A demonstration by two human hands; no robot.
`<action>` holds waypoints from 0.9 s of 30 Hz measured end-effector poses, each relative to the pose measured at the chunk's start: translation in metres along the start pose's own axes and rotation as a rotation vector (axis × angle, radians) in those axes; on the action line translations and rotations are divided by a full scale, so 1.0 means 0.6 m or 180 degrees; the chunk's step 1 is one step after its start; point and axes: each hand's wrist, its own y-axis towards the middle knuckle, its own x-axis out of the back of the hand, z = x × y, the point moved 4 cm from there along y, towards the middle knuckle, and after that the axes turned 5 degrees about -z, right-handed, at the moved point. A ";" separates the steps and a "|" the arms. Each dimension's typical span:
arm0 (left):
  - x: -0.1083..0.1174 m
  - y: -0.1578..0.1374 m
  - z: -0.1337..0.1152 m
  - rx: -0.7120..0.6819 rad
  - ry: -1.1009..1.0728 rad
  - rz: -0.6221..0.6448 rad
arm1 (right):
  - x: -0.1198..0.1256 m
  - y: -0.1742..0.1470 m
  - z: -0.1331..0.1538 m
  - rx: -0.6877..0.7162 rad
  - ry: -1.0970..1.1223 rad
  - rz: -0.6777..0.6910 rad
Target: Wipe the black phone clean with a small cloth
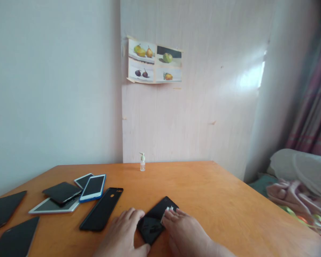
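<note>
A glossy black phone (155,222) lies flat on the table at the near middle. My left hand (124,232) grips its left end, with the thumb at the near corner and the fingers along the far side. My right hand (186,228) presses a small white wipe (168,210) onto the right part of the phone. Most of the wipe is hidden under the fingers. Just left of my left hand, an empty black phone case (101,210) rests on the tabletop.
On the left, a blue-edged white phone (93,187), a black device (63,192) and a white tablet (40,207) overlap. Two dark flat devices lie nearer the left edge. A small clear pump bottle (142,163) stands at the back of the orange table (203,185).
</note>
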 end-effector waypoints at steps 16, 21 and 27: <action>0.003 -0.009 -0.010 0.0028 -0.0003 -0.0200 | -0.035 -0.002 -0.003 0.0479 0.0138 0.0241; 0.008 -0.010 -0.014 -0.0004 0.0036 -0.0120 | -0.023 -0.007 0.000 0.0500 0.0330 0.0214; 0.010 -0.009 -0.015 -0.0060 -0.0016 -0.0125 | 0.019 -0.012 -0.036 -0.0400 0.0005 0.0000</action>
